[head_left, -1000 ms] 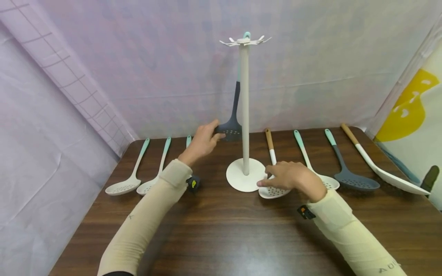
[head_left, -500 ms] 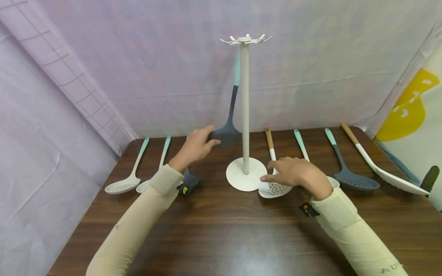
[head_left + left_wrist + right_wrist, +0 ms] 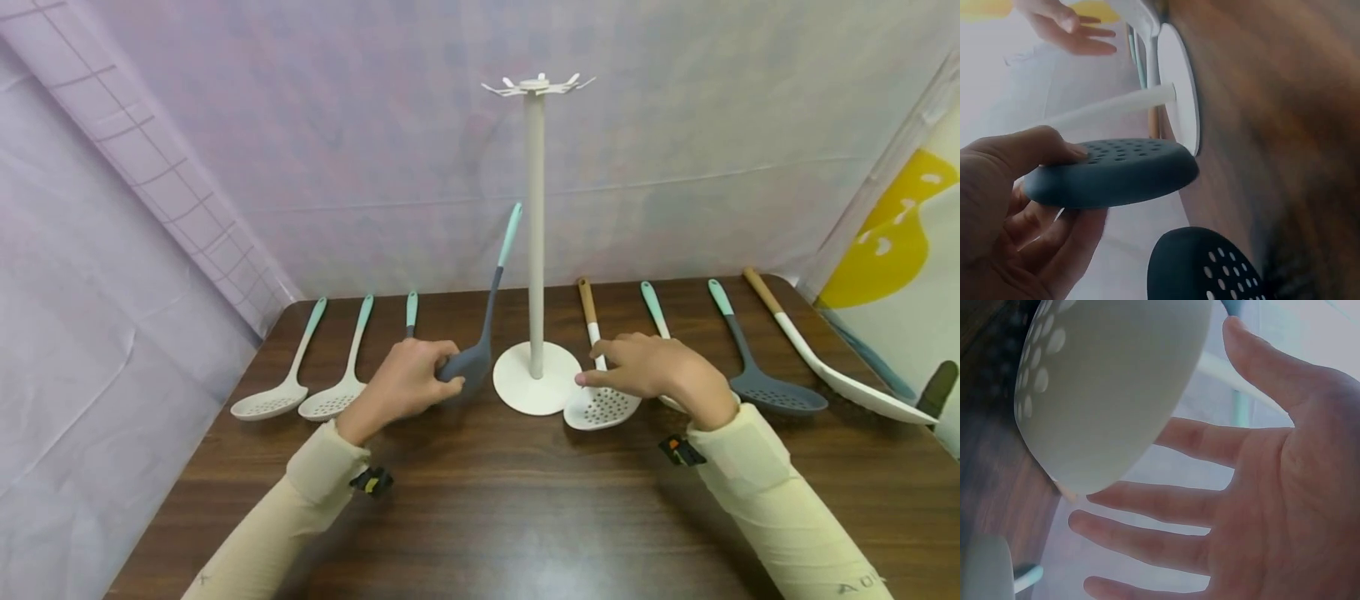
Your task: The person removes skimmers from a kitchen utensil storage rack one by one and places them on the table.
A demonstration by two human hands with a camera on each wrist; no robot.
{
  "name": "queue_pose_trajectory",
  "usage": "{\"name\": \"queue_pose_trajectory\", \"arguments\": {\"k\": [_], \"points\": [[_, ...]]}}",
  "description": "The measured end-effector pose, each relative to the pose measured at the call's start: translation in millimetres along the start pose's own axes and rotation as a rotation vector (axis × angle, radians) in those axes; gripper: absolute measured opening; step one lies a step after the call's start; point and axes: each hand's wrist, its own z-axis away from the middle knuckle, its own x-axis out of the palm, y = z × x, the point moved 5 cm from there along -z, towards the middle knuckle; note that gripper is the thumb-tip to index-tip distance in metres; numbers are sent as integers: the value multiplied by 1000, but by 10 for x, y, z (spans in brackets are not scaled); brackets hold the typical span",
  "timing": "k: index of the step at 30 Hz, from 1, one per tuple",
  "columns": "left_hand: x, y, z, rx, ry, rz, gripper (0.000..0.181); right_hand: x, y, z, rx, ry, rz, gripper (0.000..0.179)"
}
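My left hand (image 3: 401,379) pinches a dark grey skimmer (image 3: 469,363) by its perforated head, thumb on one face and fingers on the other. Its mint handle points up, leaning toward the white rack (image 3: 536,242), left of the pole; the left wrist view shows the head (image 3: 1116,178) close. Over a white skimmer (image 3: 600,408) with a wooden handle hovers my right hand (image 3: 652,371), its fingers spread and straight in the right wrist view; whether a fingertip touches the white head (image 3: 1122,381) I cannot tell. The rack's visible hooks bear no utensil.
Two white skimmers (image 3: 273,402) with mint handles lie at the left, and another dark skimmer (image 3: 1210,269) lies partly behind my left hand. Right of the rack lie a mint-handled white skimmer (image 3: 655,308), a dark skimmer (image 3: 776,390) and a long white wooden-handled utensil (image 3: 862,392). A curtain hangs behind.
The dark skimmer's handle has come off the rack's top. My left hand has carried it down and to the left. My right hand has shifted only slightly right.
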Motion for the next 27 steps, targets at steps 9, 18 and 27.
{"name": "queue_pose_trajectory", "arguments": {"k": [9, 18, 27], "points": [[24, 89, 165, -18, -17, -20, 9, 7, 37, 6, 13, 18, -11, 70], [14, 71, 3, -97, -51, -92, 14, -10, 36, 11, 26, 17, 3, 72], [93, 126, -159, -94, -151, -154, 42, -16, 48, 14, 31, 0, -4, 75]]}}
